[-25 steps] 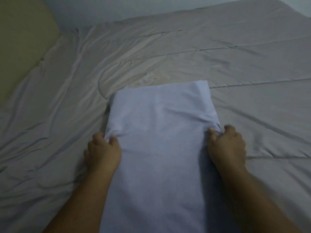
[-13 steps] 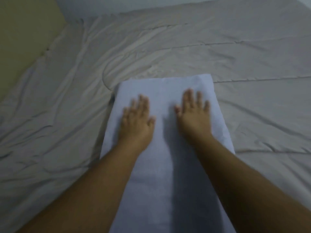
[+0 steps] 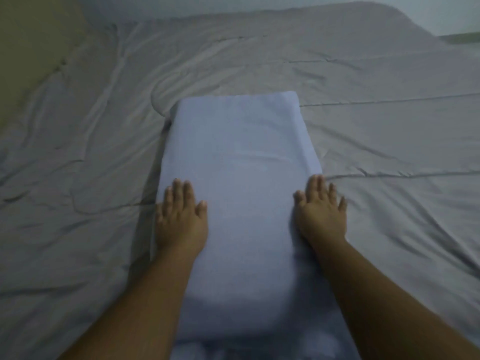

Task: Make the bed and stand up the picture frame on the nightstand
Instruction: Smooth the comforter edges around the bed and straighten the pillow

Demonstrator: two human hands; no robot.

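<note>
A pale blue-white pillow lies lengthwise on the grey, wrinkled bed cover, pointing away from me. My left hand rests flat on the pillow's left edge, fingers spread and palm down. My right hand lies flat on the pillow's right edge, partly over the cover. Neither hand grips anything. The nightstand and the picture frame are out of view.
A beige wall or headboard borders the bed at the upper left. A pale wall runs behind the bed. The cover has creases at the left and long seams across the right side.
A second ago both hands pinched the pillow's side edges. Half a second ago they lay flat near its middle. They have since slid outward and toward me, to the two sides.
</note>
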